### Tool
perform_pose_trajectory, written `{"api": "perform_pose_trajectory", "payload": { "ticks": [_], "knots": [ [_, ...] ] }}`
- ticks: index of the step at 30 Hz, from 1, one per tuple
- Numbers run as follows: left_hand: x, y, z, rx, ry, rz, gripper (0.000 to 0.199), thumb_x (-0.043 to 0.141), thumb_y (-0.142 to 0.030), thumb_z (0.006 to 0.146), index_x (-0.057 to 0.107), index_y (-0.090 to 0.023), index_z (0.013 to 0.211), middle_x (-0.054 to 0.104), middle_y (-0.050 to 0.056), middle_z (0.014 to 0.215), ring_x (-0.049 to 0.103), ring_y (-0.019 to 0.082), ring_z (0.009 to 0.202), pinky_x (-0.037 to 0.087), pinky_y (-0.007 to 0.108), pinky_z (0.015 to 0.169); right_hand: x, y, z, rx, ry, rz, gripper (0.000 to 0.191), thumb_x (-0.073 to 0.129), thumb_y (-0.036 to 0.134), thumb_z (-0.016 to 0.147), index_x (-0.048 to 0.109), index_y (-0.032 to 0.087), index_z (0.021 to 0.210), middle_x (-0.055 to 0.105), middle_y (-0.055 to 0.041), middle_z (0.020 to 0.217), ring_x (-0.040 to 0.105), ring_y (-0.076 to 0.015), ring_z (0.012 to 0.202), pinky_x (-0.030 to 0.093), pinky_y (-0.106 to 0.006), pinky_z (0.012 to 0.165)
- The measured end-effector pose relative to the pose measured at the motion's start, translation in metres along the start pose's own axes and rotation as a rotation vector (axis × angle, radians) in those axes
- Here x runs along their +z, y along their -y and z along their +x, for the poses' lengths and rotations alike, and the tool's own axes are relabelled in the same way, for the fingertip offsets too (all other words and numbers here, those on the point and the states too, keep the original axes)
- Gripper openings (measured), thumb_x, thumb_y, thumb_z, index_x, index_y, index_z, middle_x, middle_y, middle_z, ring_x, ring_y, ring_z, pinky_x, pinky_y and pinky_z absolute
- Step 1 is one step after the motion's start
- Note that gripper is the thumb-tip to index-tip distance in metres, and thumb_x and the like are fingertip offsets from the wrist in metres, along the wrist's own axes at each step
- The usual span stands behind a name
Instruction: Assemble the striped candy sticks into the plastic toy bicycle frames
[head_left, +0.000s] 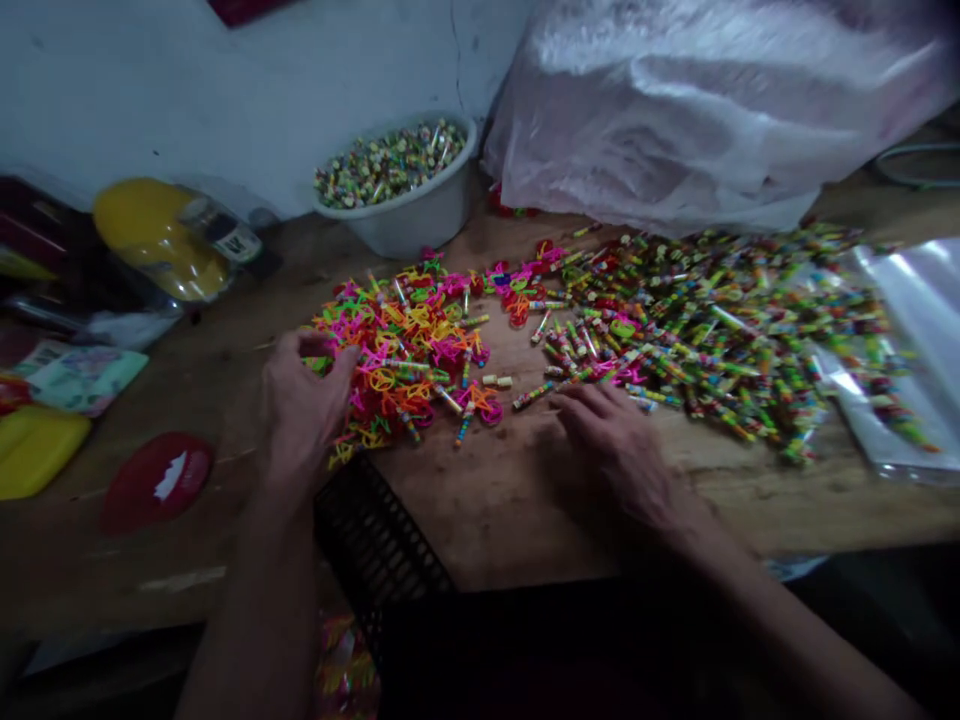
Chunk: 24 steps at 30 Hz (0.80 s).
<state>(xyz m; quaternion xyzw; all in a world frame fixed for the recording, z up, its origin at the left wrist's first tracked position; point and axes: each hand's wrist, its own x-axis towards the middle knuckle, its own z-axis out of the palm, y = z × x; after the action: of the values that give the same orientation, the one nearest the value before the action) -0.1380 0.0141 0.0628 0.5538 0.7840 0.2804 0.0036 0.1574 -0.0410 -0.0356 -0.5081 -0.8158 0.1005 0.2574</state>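
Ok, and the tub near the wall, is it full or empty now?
Full: small multicoloured pieces are heaped in the tub, reaching up to about its rim.

Single view: head-worn camera above the near edge of the worktop (487, 520), facing forward and down; both forearms enter from the bottom, wall (247, 90) behind.

We cannot tell whether the left hand (306, 405) pinches any of the bright plastic pieces (394, 375); the contact is blurred. We lose the black basket's (382, 530) lower end in darkness. The right edge cuts off our view of the clear bag (926, 320).
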Motion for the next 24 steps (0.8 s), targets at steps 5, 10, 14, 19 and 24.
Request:
{"api": "perform_pose_trajectory", "payload": {
  "ticks": [5, 10, 14, 19, 24],
  "knots": [
    [0.016, -0.007, -0.015, 0.164, -0.063, 0.089, 0.041, 0.059, -0.04, 0.077, 0.059, -0.018, 0.112, 0.064, 0.008, 0.103, 0.061, 0.023, 0.088, 0.047, 0.036, 0.08, 0.027, 0.016, 0.033, -0.031, 0.118, -0.26, 0.037, 0.045, 0.01, 0.085, 0.053, 0.016, 0.121, 0.057, -0.0148, 0.118, 0.044, -0.0292, 0.109, 0.035, -0.045, 0.09],
    [0.051, -0.042, -0.032, 0.287, 0.226, -0.146, 0.025, 0.049, -0.035, 0.085, 0.062, -0.021, 0.102, 0.068, 0.003, 0.091, 0.064, 0.017, 0.076, 0.048, 0.028, 0.074, 0.026, 0.021, 0.039, -0.08, 0.036, -0.26, 0.026, 0.045, 0.014, 0.087, 0.058, 0.018, 0.109, 0.061, -0.0107, 0.11, 0.047, -0.0266, 0.104, 0.035, -0.043, 0.09],
    [0.085, -0.078, -0.009, 0.392, 0.316, -0.114, 0.025, 0.042, -0.026, 0.088, 0.061, -0.018, 0.101, 0.069, 0.006, 0.093, 0.064, 0.017, 0.083, 0.047, 0.028, 0.076, 0.017, 0.008, 0.013, -0.061, -0.155, -0.11, 0.019, 0.041, 0.015, 0.09, 0.055, 0.02, 0.102, 0.065, -0.005, 0.09, 0.056, -0.0189, 0.088, 0.038, -0.037, 0.088],
    [0.131, -0.117, 0.014, 0.514, 0.384, 0.035, 0.023, 0.045, -0.02, 0.085, 0.064, -0.017, 0.097, 0.065, 0.009, 0.095, 0.061, 0.02, 0.087, 0.046, 0.032, 0.08, 0.034, -0.021, -0.034, -0.11, -0.404, -0.044, 0.018, 0.041, 0.02, 0.088, 0.052, 0.021, 0.103, 0.063, -0.0018, 0.072, 0.058, -0.0161, 0.061, 0.044, -0.028, 0.057],
    [0.163, -0.14, 0.013, 0.622, 0.41, 0.159, 0.025, 0.054, -0.023, 0.08, 0.062, -0.019, 0.103, 0.05, 0.015, 0.117, 0.049, 0.03, 0.107, 0.046, 0.041, 0.081, 0.041, -0.014, -0.048, 0.074, -0.379, 0.06, 0.027, 0.039, 0.015, 0.086, 0.05, 0.02, 0.11, 0.064, -0.0052, 0.076, 0.06, -0.0191, 0.068, 0.046, -0.035, 0.068]
  ]
}}
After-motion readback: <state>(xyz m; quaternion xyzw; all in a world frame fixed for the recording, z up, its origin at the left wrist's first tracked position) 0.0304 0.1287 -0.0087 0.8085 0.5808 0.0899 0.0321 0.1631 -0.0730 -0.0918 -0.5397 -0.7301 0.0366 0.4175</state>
